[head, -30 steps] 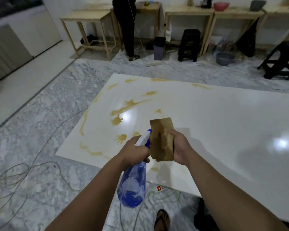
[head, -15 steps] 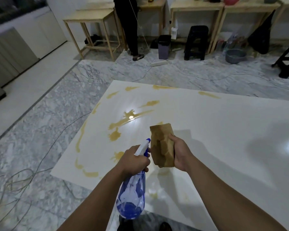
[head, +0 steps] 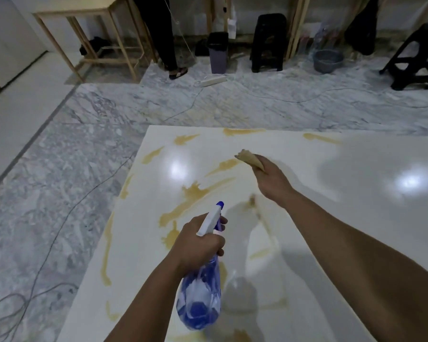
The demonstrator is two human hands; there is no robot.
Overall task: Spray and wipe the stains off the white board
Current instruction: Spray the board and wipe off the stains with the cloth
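Note:
A large glossy white board (head: pixel 356 230) lies flat on the marble floor, streaked with yellow-brown stains (head: pixel 193 193) over its left half. My left hand (head: pixel 198 243) grips the neck of a blue spray bottle (head: pixel 199 302), whose white nozzle points forward over the stains. My right hand (head: pixel 272 178) reaches out further over the board, holding a brown cloth (head: pixel 251 159) low next to a stain streak. I cannot tell if the cloth touches the surface.
Cables (head: pixel 67 218) trail over the marble floor left of the board. Along the far wall stand wooden tables (head: pixel 84 33), a person's legs (head: pixel 166 38), a small bin (head: pixel 218 53), black stools (head: pixel 267 43), a grey basin (head: pixel 328 60) and a power strip (head: pixel 213 80).
My right hand has moved the cloth from beside the bottle forward and down toward the board. The view has come closer over the board. The left hand keeps the bottle.

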